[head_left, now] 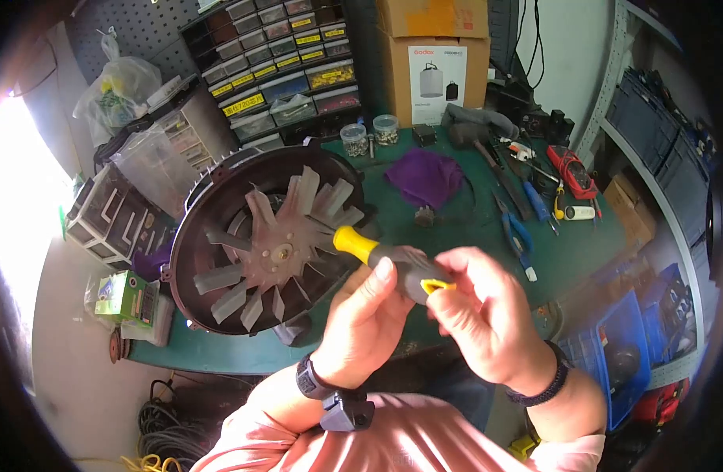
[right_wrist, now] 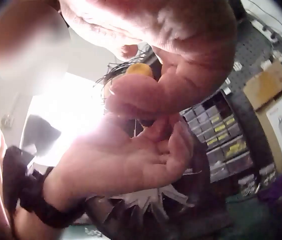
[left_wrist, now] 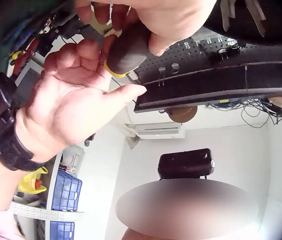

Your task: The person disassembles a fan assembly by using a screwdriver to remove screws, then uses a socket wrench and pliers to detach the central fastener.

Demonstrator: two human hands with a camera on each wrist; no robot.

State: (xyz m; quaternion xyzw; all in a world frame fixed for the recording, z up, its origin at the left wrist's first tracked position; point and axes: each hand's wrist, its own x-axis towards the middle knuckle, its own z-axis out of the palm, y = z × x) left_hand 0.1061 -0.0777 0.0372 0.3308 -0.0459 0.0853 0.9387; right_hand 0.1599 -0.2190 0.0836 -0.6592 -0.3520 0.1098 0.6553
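In the head view a screwdriver handle point(head_left: 397, 269), with a black grip and a flared yellow end, slants between both hands over the bench. My left hand point(head_left: 367, 308) grips its black middle, thumb along the top. My right hand point(head_left: 487, 315) has thumb and bent fingers at the yellow-edged lower end. From the left wrist, the dark grip point(left_wrist: 129, 49) shows between my left fingers and the curled fingertips of my right hand point(left_wrist: 78, 97). No shaft shows. Just left of the hands lies a large round fan point(head_left: 279, 248) with grey blades in a black shroud.
Pliers point(head_left: 517, 236), a hammer point(head_left: 495, 169) and a red multimeter point(head_left: 574, 171) lie on the green bench at right. Behind are a purple cloth point(head_left: 424, 177), jars of screws point(head_left: 353, 140), a parts cabinet point(head_left: 282, 67) and a cardboard box point(head_left: 394, 79). A blue crate point(head_left: 625, 354) stands at lower right.
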